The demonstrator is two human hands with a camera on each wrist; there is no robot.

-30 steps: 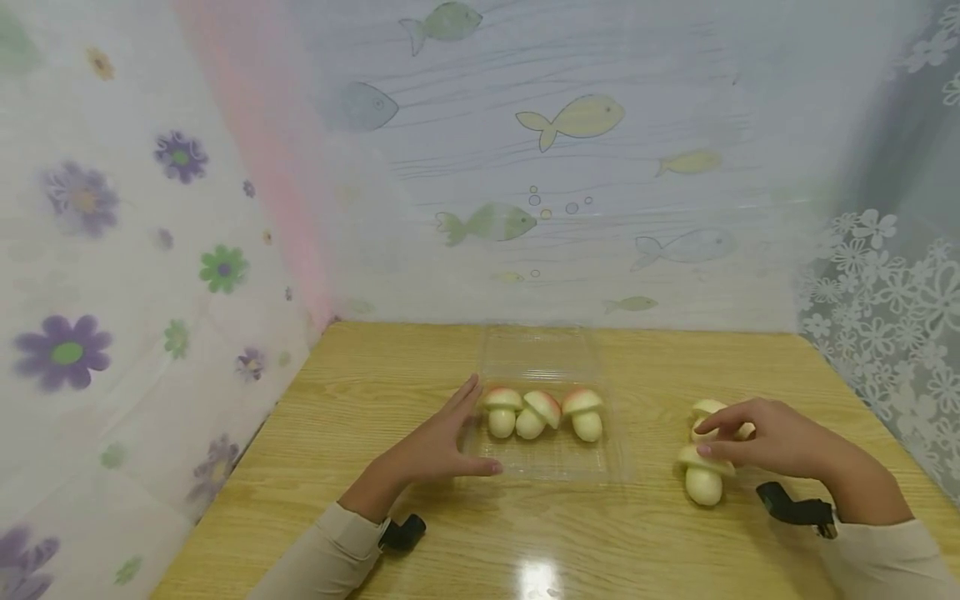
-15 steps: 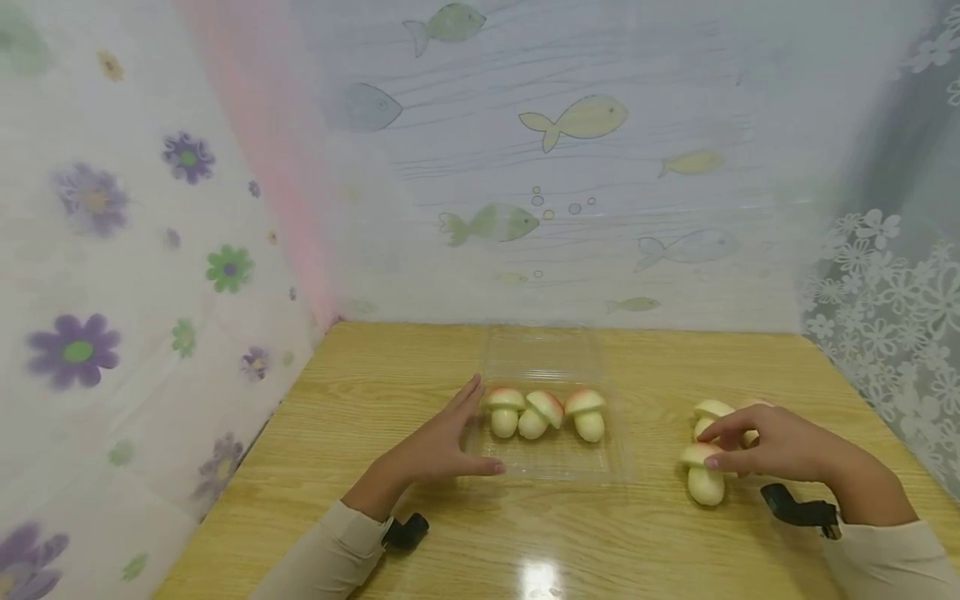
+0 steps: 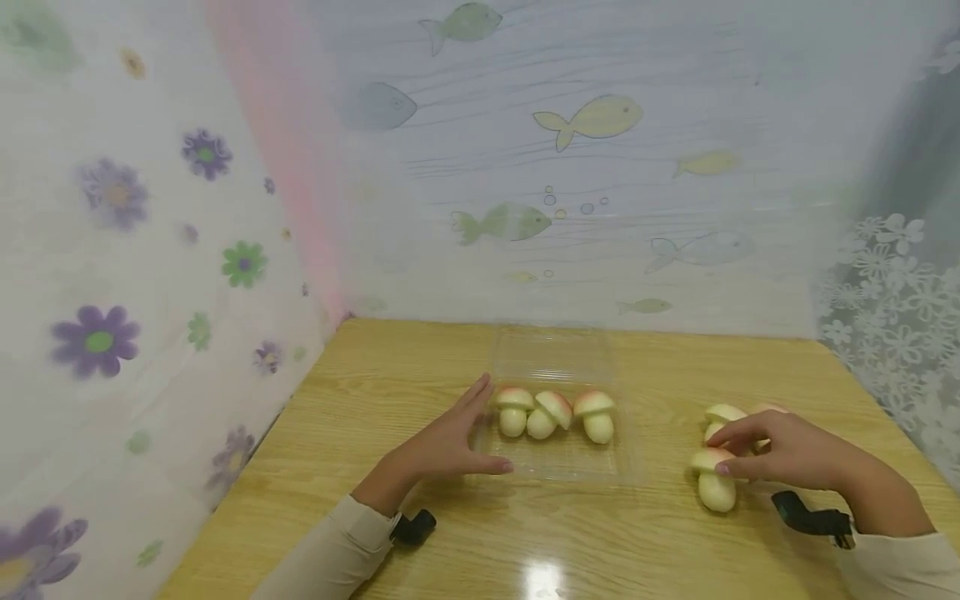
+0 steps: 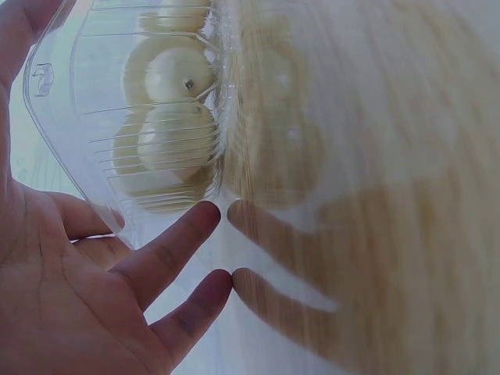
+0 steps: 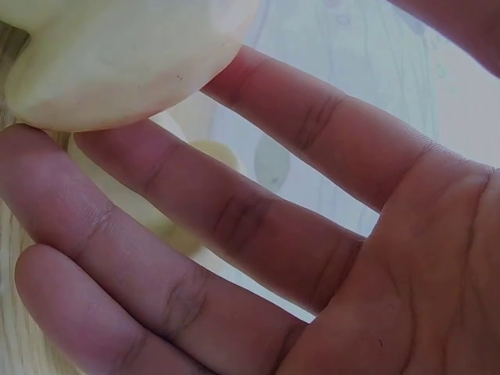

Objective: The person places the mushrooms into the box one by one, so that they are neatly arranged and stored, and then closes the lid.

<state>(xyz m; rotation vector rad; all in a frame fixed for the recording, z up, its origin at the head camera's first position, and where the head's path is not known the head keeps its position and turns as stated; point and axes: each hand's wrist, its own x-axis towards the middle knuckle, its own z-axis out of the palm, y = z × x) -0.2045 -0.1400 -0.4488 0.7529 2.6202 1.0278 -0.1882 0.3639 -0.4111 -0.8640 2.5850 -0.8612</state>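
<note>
My right hand (image 3: 795, 450) grips the front toy mushroom (image 3: 717, 492) by its reddish-tinged cap, thumb at the near side and fingers behind. In the right wrist view, fingertips touch the rim of the pale cap (image 5: 133, 70). Another mushroom (image 3: 723, 412) lies just behind, and one more is mostly hidden by the hand. My left hand (image 3: 442, 442) is spread at the left side of a clear plastic clamshell box (image 3: 555, 467), fingers along its wall. Inside the box, three mushrooms (image 3: 598, 417) lie in a row at the back; the left wrist view shows them through the wall.
The box's clear lid (image 3: 555, 354) is folded back toward the rear wall. A wooden table (image 3: 420, 358) carries everything, with bare wood between the box and the right-hand mushrooms. Patterned sheets (image 3: 465, 275) enclose the back and sides. Black camera mounts (image 3: 810, 515) sit at both wrists.
The view has turned slightly left, so everything appears shifted right. My right thumb and fingers have slid toward the right side of the front mushroom's cap. My left hand stays at the box.
</note>
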